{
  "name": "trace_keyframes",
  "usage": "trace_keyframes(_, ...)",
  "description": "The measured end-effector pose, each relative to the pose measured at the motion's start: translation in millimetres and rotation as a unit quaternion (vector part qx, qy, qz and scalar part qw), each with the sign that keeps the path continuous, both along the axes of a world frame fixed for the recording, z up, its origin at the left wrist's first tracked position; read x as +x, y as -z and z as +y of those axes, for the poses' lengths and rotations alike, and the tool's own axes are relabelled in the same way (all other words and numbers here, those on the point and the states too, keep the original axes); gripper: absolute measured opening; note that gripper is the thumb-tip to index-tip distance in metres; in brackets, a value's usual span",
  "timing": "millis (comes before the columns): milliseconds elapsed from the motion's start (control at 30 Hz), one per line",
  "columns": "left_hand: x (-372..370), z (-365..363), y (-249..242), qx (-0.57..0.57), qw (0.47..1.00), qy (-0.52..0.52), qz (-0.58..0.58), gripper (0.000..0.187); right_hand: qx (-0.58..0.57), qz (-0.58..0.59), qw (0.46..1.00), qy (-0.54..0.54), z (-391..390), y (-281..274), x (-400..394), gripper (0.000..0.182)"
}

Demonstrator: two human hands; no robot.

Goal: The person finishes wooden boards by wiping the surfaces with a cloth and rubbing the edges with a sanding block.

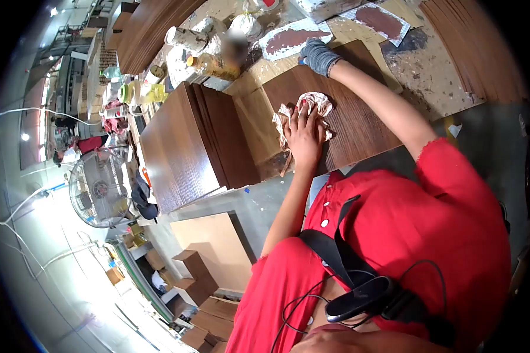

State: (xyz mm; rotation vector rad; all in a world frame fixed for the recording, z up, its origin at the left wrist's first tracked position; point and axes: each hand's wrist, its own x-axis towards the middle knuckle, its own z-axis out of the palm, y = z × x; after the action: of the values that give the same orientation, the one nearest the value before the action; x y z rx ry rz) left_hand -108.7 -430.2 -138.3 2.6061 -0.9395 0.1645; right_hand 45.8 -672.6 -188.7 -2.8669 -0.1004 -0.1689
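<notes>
My bare left hand (305,132) presses down on a crumpled white rag (321,105) with reddish-brown stains. Its fingers are spread over the bunched cloth, which lies on a dark brown wood-grain board (350,129). On my right hand (320,57) is a grey knitted glove. That hand rests at the board's far edge with its fingers curled. A small bit of blue shows at those fingers; I cannot make out what it is. White sheets (294,40) smeared with brown paste lie just beyond the glove.
Stacked brown boards (185,141) stand left of the work board. Behind them are a bottle with an orange cap (215,66) and a white cup (185,39). More boards (483,53) are piled at right. A large fan (100,187) stands at left, with another person (88,144) farther off.
</notes>
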Motion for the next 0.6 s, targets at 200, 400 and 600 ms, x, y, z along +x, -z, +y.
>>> trace_keyframes(200, -0.4, 1.3, 2.4, -0.01, 1.0, 0.015, -0.002, 0.047, 0.018, -0.001, 0.999, 0.035, -85.4, 35.7, -19.5, 0.022)
trace_keyframes(400, 1.0, 0.0, 6.4, -0.004, 1.0, 0.011, 0.004, 0.047, 0.083, -0.03, 0.99, 0.107, -152.8, 27.9, -53.8, 0.028)
trace_keyframes(600, -1.6, 0.1, 1.5, 0.002, 1.0, 0.013, 0.001, 0.045, 0.105, -0.069, 0.982, 0.144, -188.3, 51.6, -62.5, 0.026)
